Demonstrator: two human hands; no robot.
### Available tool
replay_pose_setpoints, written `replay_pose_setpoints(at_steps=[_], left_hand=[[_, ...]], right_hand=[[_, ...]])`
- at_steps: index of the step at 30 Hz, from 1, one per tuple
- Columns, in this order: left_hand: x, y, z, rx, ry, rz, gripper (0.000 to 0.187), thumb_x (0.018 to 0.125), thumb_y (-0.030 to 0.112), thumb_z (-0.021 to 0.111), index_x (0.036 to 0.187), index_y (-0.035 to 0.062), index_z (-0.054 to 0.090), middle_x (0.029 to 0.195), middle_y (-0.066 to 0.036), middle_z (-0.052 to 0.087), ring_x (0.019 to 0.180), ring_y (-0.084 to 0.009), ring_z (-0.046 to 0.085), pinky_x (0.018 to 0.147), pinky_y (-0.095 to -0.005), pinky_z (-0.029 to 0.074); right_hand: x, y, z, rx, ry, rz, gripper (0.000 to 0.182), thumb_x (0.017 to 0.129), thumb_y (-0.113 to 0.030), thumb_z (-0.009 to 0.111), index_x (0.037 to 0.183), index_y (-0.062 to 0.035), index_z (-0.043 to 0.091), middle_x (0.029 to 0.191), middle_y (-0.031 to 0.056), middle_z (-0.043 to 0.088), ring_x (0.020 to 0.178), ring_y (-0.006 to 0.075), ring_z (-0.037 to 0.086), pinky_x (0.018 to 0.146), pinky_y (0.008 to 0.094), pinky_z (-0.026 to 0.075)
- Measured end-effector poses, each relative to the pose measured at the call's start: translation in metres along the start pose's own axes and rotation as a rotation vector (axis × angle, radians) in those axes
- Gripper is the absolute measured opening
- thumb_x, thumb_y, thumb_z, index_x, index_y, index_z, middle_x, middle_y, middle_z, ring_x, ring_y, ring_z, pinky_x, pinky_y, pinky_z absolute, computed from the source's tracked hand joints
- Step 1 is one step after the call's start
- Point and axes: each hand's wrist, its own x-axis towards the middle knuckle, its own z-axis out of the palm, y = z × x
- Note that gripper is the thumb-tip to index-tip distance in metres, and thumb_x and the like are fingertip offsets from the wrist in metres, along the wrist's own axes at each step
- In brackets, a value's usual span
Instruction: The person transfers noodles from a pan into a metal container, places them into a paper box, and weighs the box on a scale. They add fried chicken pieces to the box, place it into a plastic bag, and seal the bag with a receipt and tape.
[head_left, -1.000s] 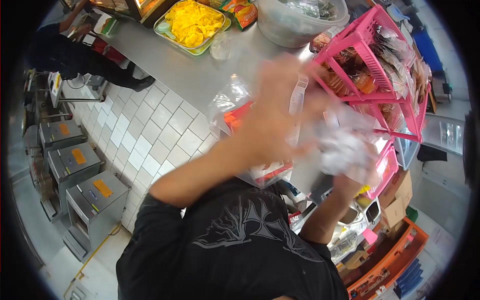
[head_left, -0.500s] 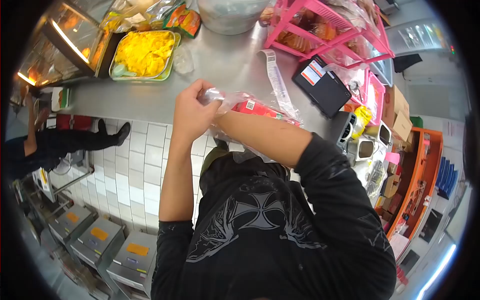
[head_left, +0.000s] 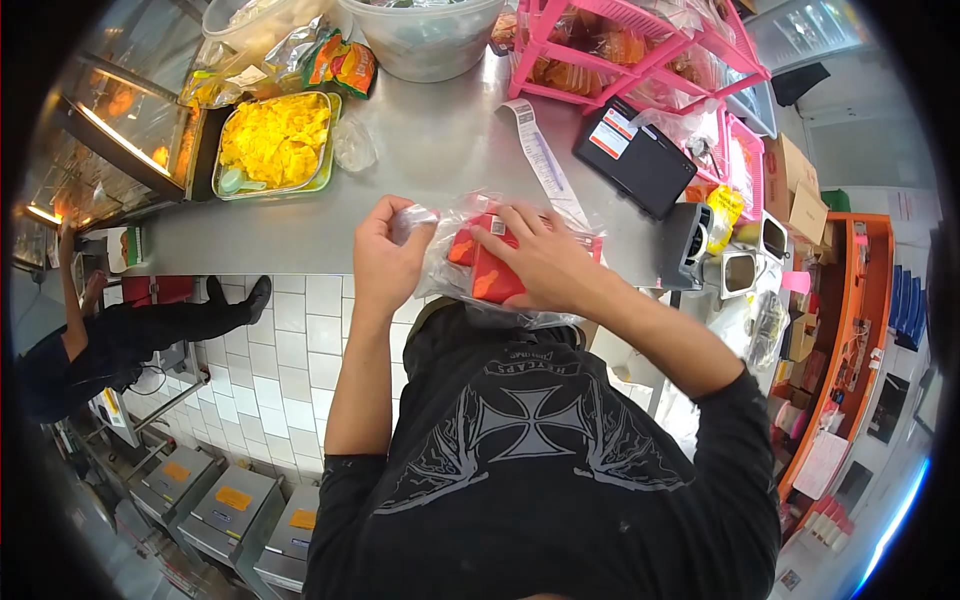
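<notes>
My left hand (head_left: 392,252) is closed on the gathered end of a clear plastic bag (head_left: 436,272) at the counter's near edge. Inside the bag are red packs (head_left: 490,278), partly hidden by my right hand. My right hand (head_left: 540,258) lies over the packs with its fingers spread, pressing on them through or at the plastic. Beyond the bag, a long printed receipt strip (head_left: 541,158) rests on the metal counter.
A tray of yellow food (head_left: 275,140) stands at the left, beside a crumpled clear bag (head_left: 354,145). A large translucent tub (head_left: 425,45), a pink rack (head_left: 600,55) and a black device (head_left: 636,158) line the counter. At far left is another person's leg (head_left: 180,308).
My right hand has come back from beside my left hand to lie on the red packs. My left hand keeps its hold on the bag. The view has shifted slightly.
</notes>
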Motion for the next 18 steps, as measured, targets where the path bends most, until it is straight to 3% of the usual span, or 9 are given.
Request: replay_pose_setpoints(at_steps=[2,6,7,9,12,14,15,16,18], left_hand=[[0.000,-0.003,0.008,-0.060,-0.044,-0.110,0.015,0.088,0.007,0.064,0.080,0.0037,0.052,0.069,0.002,0.054,0.058,-0.0026,0.045,0.050,-0.0211,0.036],[-0.003,0.011,0.034,-0.318,-0.041,-0.054,0.018,0.091,0.005,0.059,0.079,0.0064,0.046,0.065,0.004,0.048,0.053,-0.0014,0.038,0.046,-0.0214,0.030],[0.000,0.013,0.036,-0.362,-0.021,-0.056,0.017,0.091,0.003,0.056,0.079,0.0072,0.045,0.063,0.005,0.046,0.053,-0.0014,0.038,0.045,-0.0213,0.029],[0.005,0.013,0.038,-0.410,-0.006,-0.049,0.017,0.091,0.001,0.054,0.080,0.0080,0.043,0.062,0.005,0.044,0.052,-0.0014,0.037,0.045,-0.0212,0.028],[0.001,0.006,0.017,-0.519,-0.129,-0.074,0.014,0.088,0.003,0.060,0.084,0.0061,0.047,0.070,0.002,0.051,0.061,-0.0037,0.044,0.053,-0.0207,0.036],[-0.007,0.005,-0.003,-0.206,-0.171,0.092,0.020,0.082,0.004,0.067,0.091,0.0050,0.049,0.084,-0.002,0.055,0.076,-0.0076,0.051,0.070,-0.0232,0.044],[-0.010,0.005,-0.021,-0.181,-0.248,0.015,0.065,0.068,0.022,0.085,0.118,0.0012,0.048,0.107,-0.008,0.054,0.100,-0.0168,0.053,0.090,-0.0316,0.043],[-0.002,0.004,-0.035,-0.181,-0.234,0.028,0.065,0.068,0.022,0.085,0.118,0.0012,0.048,0.107,-0.008,0.054,0.100,-0.0168,0.053,0.090,-0.0316,0.043],[0.008,-0.006,-0.064,0.285,-0.330,0.224,0.119,0.050,0.040,0.093,0.142,-0.0009,0.029,0.132,-0.017,0.044,0.126,-0.0291,0.043,0.104,-0.0406,0.037]], right_hand=[[-0.004,-0.005,0.025,0.055,0.006,0.211,0.080,0.076,-0.043,0.070,0.143,-0.0140,0.038,0.141,0.0203,0.038,0.133,0.0345,0.037,0.104,0.0551,0.032],[-0.018,-0.007,0.019,0.160,0.225,0.197,0.080,0.079,-0.052,0.067,0.144,-0.0152,0.038,0.143,0.0217,0.037,0.132,0.0342,0.038,0.108,0.0537,0.028],[-0.040,-0.001,0.003,0.145,0.200,0.192,0.071,0.084,-0.049,0.064,0.142,-0.0150,0.041,0.130,0.0193,0.052,0.126,0.0328,0.047,0.109,0.0536,0.027],[-0.070,0.011,-0.047,0.190,-0.479,0.404,0.061,0.086,-0.039,0.064,0.138,-0.0147,0.044,0.108,0.0133,0.064,0.117,0.0311,0.056,0.110,0.0537,0.027],[-0.137,0.031,-0.041,0.209,-0.265,0.101,0.056,0.084,-0.028,0.068,0.135,-0.0154,0.048,0.089,0.0073,0.066,0.105,0.0314,0.062,0.111,0.0504,0.028],[-0.166,0.031,-0.036,0.413,0.311,0.080,0.071,0.068,-0.029,0.082,0.129,-0.0081,0.051,0.113,0.0123,0.062,0.119,0.0311,0.053,0.112,0.0462,0.029],[-0.171,0.022,-0.027,0.415,0.309,0.073,0.071,0.068,-0.029,0.082,0.129,-0.0081,0.051,0.113,0.0123,0.062,0.119,0.0311,0.053,0.112,0.0462,0.029],[-0.173,0.018,-0.014,0.570,0.483,0.334,0.087,0.062,-0.032,0.086,0.135,-0.0060,0.046,0.123,0.0150,0.056,0.125,0.0328,0.048,0.112,0.0464,0.027],[-0.167,0.025,0.022,0.572,0.563,0.595,0.124,0.049,-0.043,0.091,0.147,-0.0002,0.027,0.147,0.0192,0.033,0.139,0.0361,0.027,0.114,0.0460,0.022]])
